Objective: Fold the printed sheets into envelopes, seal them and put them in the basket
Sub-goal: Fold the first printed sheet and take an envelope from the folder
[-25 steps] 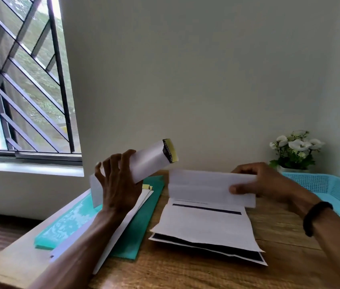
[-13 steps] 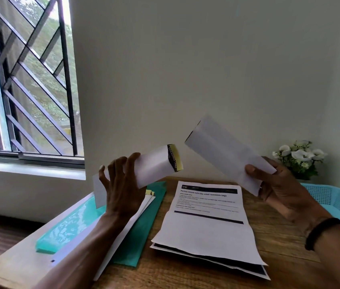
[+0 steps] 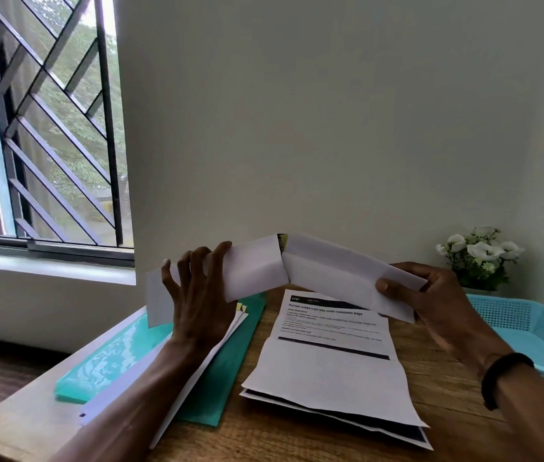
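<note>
a: where's the folded sheet (image 3: 347, 273) now?
b: in the air over the desk (image 3: 447, 391), pinched at its right end by the right hand (image 3: 430, 295). its long axis slopes up toward the left, and its leading end touches the envelope (image 3: 230, 275) mouth.
a: and the left hand (image 3: 200, 295)?
b: fingers curled round the envelope, mouth pointing right, yellow strip at the top edge.
a: so the two are in line?
b: nearly; they meet at a slight angle. i'd judge the sheet must slide leftward along its own length, the right hand pushing.
a: the basket (image 3: 530, 328)?
b: far right, nearer the right hand. more printed sheets (image 3: 330, 371) lie below.
</note>
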